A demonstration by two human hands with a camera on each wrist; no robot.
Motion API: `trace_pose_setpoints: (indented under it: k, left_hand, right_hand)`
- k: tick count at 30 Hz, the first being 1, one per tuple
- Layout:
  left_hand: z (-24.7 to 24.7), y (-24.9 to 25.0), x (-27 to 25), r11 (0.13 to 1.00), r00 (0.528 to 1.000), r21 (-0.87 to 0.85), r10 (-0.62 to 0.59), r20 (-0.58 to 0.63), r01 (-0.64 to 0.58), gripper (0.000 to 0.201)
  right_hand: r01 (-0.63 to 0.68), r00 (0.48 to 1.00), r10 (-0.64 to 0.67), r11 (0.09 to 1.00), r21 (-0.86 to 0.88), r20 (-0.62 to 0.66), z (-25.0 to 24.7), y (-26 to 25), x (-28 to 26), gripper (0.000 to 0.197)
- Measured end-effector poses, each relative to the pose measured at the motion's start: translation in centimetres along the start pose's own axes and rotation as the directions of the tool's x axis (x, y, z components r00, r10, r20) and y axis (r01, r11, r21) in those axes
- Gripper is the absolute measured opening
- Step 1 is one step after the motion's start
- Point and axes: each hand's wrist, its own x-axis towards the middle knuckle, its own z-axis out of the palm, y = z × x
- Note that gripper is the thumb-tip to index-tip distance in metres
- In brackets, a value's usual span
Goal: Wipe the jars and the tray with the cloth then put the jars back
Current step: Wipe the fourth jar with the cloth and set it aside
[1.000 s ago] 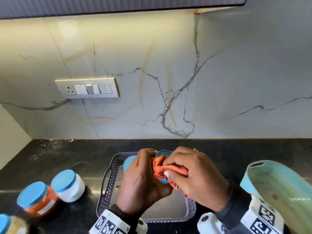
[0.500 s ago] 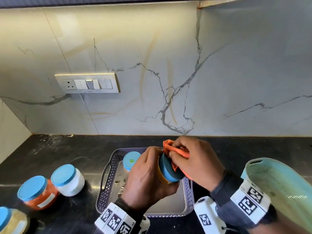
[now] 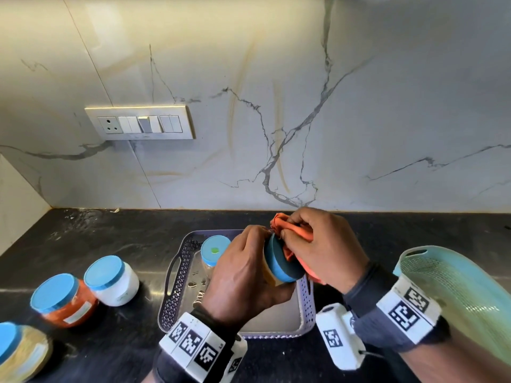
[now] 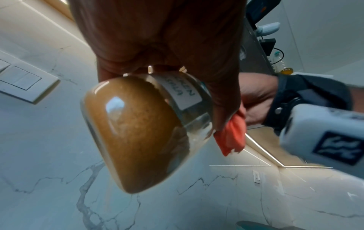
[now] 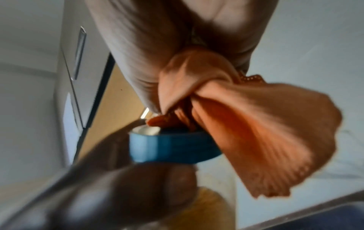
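Observation:
My left hand (image 3: 243,275) grips a glass jar (image 4: 141,129) of brown powder with a blue lid (image 3: 280,262), held tilted above the grey perforated tray (image 3: 177,280). My right hand (image 3: 323,244) holds a bunched orange cloth (image 3: 287,230) pressed against the lid's top (image 5: 173,146). The cloth (image 5: 256,132) hangs loose below my right fingers. A second blue-lidded jar (image 3: 215,251) stands inside the tray at its far left. To the left on the black counter stand a white jar (image 3: 112,280), an orange jar (image 3: 63,299) and a tan jar (image 3: 19,352).
A teal plastic basket (image 3: 453,294) stands tipped at the right edge of the counter. A switch plate (image 3: 139,123) is on the marble backsplash behind. The counter (image 3: 110,239) meets the wall just behind the tray.
Both hands have lifted the jar up and away from me over the tray. The jar has tipped so that its lid faces right, and the cloth has shifted from its side onto the lid.

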Motion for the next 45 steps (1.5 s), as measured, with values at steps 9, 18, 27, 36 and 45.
trace_pose_setpoints:
  k: [9,18,27,36,45]
  left_hand:
    - [-0.5,-0.2,0.3,1.000,1.000,0.017,-0.007,-0.012,0.008,0.068]
    - [-0.9,-0.4,0.4,0.998,0.999,0.049,-0.038,-0.029,0.039,0.072]
    - [-0.9,-0.6,0.2,0.999,0.997,0.013,-0.047,-0.060,0.048,0.072]
    - [-0.5,-0.3,-0.1,1.000,0.999,0.016,0.013,-0.032,-0.013,0.063]
    - [-1.0,-0.4,0.3,0.999,0.999,0.027,-0.017,-0.045,0.018,0.066]
  right_hand:
    - [0.157,0.986,-0.160,0.986,0.058,0.043,-0.3,-0.6,-0.7,0.011]
    - [0.181,0.978,-0.182,0.983,0.019,0.100,-0.7,0.2,-1.5,0.009]
    - [0.148,0.987,-0.145,0.988,-0.035,0.071,-1.0,2.3,-2.1,0.011]
    - [0.245,0.966,-0.248,0.968,0.048,0.069,0.2,0.2,-0.5,0.013]
    - [0.163,0.986,-0.161,0.986,-0.034,0.039,-0.5,1.7,0.0,0.019]
